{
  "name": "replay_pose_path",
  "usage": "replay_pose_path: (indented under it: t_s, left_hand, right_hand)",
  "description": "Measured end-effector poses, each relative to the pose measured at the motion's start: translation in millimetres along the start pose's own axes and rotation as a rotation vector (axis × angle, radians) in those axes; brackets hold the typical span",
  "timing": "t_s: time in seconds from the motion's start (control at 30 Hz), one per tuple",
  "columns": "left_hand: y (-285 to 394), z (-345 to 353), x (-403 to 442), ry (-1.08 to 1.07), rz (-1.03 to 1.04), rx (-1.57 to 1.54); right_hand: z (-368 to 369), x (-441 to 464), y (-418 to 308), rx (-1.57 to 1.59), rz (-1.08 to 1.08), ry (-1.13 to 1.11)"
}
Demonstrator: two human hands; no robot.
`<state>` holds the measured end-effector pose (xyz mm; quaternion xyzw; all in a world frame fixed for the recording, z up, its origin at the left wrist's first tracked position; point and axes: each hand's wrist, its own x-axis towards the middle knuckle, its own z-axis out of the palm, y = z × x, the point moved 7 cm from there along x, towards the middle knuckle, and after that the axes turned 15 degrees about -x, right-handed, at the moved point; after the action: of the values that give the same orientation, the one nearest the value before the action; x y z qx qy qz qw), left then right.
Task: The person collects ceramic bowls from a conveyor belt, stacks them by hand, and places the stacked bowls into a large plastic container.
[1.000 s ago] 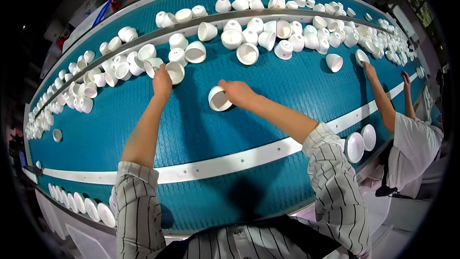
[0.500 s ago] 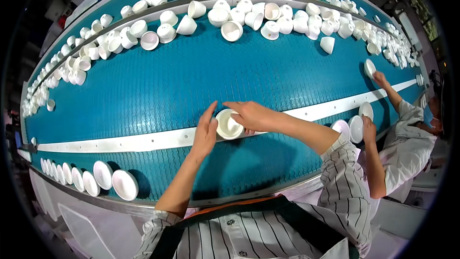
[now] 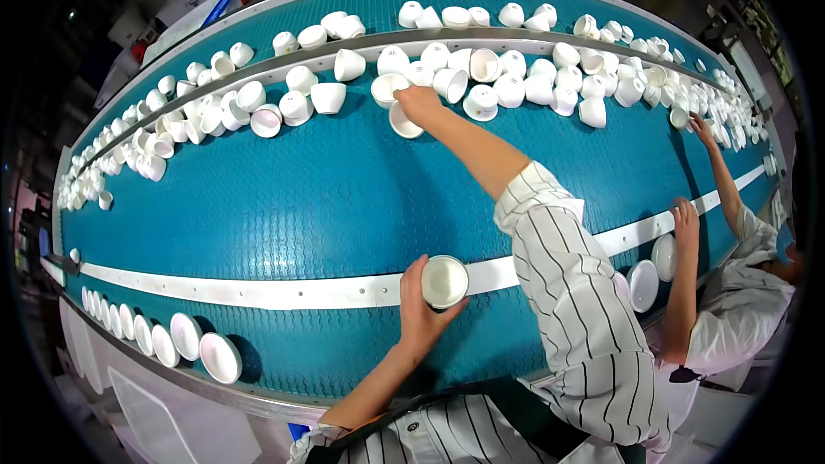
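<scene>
Teal belting (image 3: 301, 189) fills the work area, with a white strip (image 3: 266, 292) running along it. Over that strip, the person's left hand (image 3: 421, 318) is curled around a white cup (image 3: 445, 282), fingers along one side and thumb at its lower edge. The cup is plain and smooth, its round mouth turned upward, with a pale rim circling a creamier, shaded inside. Farther out, the right hand (image 3: 419, 106) is narrowed, fingers bent, at an upper cup (image 3: 388, 89) and a lower cup (image 3: 405, 123); which one it grips, if either, cannot be told. Around these, many similar cups (image 3: 509, 90) lie tipped or upside down beside a metal rail (image 3: 387, 38). Round white dishes (image 3: 221, 357) stand tilted in a row at lower left. On the right, a co-worker's hand (image 3: 686, 222) is near more dishes (image 3: 642, 285).
</scene>
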<state>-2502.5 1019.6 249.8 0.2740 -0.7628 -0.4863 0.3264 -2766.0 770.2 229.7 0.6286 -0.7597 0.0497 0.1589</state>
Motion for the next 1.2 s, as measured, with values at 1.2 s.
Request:
replay_pose_path:
  t_s: [1.2]
  left_hand:
    - [40, 203, 37, -0.045, 0.018, -0.213]
  right_hand:
    - [14, -188, 285, 0.763, 0.684, 0.149]
